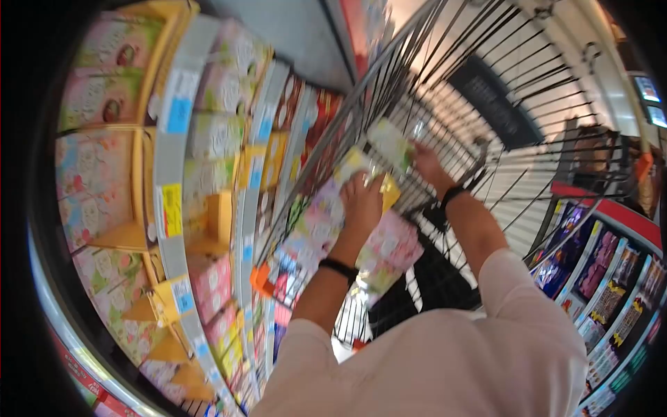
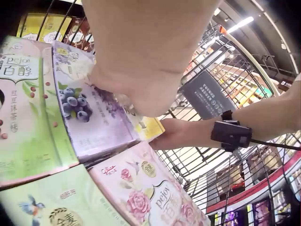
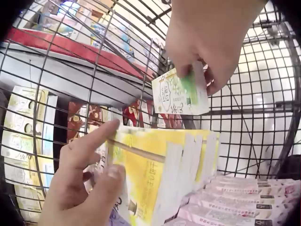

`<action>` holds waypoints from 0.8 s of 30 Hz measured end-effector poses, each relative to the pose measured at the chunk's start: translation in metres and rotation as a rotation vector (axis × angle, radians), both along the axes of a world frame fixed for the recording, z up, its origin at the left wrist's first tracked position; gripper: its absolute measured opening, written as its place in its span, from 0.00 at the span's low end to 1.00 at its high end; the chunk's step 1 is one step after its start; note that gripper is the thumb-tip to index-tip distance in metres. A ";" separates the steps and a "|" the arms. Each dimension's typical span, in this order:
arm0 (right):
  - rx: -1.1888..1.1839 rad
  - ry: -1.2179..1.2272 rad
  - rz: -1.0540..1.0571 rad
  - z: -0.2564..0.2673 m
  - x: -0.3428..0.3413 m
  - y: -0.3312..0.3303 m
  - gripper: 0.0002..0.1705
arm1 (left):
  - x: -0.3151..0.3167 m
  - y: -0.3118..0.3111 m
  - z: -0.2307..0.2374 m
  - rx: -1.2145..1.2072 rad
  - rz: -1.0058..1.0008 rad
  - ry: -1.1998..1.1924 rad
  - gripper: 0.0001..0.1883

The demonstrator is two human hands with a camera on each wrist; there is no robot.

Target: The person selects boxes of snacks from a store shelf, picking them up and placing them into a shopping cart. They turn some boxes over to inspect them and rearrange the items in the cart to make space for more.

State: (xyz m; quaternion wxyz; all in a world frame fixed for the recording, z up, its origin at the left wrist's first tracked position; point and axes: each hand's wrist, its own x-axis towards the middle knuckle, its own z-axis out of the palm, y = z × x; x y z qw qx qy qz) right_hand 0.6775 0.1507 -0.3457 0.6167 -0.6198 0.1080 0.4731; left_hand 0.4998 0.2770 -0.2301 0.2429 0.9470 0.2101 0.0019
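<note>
My right hand (image 1: 427, 167) pinches a white-and-green snack box (image 1: 386, 142) by one end, inside the shopping cart (image 1: 389, 66). In the right wrist view, that box is tilted above a row of yellow-and-white boxes (image 3: 150, 165). My left hand (image 3: 87, 174) is at the near end of this row, index finger and thumb extended against it. Pink boxes (image 3: 240, 202) stand in a row beside the yellow ones. The left wrist view shows a purple blueberry box (image 2: 94, 127), a pink rose box (image 2: 150, 183) and a green box with a bird (image 2: 61, 193).
A store shelf (image 1: 174, 153) with similar boxes and price tags runs along the left, close to the cart. At right stands a red-edged rack (image 1: 611, 215) of packaged snacks. A dark sign panel (image 1: 497, 101) hangs on the cart's wire side.
</note>
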 end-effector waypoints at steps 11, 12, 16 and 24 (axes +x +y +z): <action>-0.186 -0.245 0.167 -0.051 -0.028 0.017 0.23 | -0.021 -0.003 -0.002 -0.001 -0.100 0.075 0.28; -0.140 -0.181 0.116 -0.058 -0.029 0.014 0.23 | -0.021 -0.004 -0.003 -0.005 -0.089 0.083 0.27; -0.043 -0.153 0.126 -0.066 -0.028 0.010 0.23 | -0.017 -0.006 -0.002 -0.026 -0.068 0.097 0.26; -0.652 -0.560 0.730 -0.073 -0.037 0.025 0.41 | -0.011 0.006 0.002 0.085 0.080 0.135 0.29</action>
